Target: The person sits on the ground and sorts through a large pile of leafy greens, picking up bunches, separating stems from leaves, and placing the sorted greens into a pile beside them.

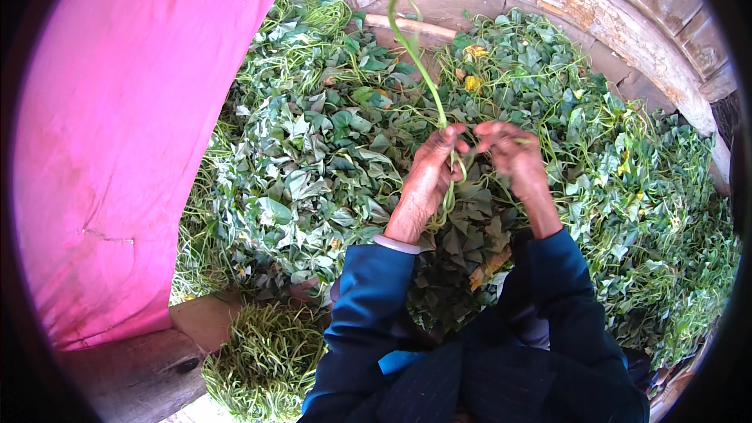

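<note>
My left hand (433,167) grips a long green vine stem (418,59), which rises from between thumb and fingers to the top of the view. Thinner looped stems (449,200) hang below the palm. To the right and a little apart, my right hand (514,155) is blurred, its fingers bent toward the left hand. A small bit of green shows at its fingers; whether they pinch it is unclear. Beneath both hands spreads a heap of leafy green vines (311,147), apparently sweet potato, with a few yellowed leaves (473,83).
A pink cloth (129,129) hangs along the left. At lower left, cut stems (264,358) are piled beside a wooden beam (129,373). A weathered timber sill (546,0) curves across the top right, and a pale stick (411,26) lies near it.
</note>
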`<state>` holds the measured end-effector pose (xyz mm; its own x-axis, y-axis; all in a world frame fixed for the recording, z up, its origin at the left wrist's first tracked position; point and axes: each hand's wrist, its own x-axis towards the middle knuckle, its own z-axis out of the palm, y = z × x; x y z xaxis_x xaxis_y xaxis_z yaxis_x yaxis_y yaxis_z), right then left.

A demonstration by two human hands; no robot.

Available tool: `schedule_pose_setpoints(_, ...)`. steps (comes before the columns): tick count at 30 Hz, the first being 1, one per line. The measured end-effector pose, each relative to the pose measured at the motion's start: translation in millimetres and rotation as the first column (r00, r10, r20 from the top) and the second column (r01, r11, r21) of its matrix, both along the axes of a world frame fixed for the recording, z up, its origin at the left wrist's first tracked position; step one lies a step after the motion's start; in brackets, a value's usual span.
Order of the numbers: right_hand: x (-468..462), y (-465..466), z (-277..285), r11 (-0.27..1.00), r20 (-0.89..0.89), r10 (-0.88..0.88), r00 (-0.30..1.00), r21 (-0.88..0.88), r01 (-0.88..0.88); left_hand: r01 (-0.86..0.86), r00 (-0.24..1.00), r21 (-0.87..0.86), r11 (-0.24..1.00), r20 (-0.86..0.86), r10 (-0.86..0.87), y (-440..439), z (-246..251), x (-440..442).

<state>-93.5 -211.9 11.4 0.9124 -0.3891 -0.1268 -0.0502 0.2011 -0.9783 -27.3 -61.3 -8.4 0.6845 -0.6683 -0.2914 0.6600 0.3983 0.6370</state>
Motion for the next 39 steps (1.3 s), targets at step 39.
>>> schedule_pose_setpoints(39,0,54,-30,0.755,0.097,0.444,0.891,-0.576,-0.313,-0.251,0.967,-0.265,0.931,-0.102,0.232,34,-2,34)
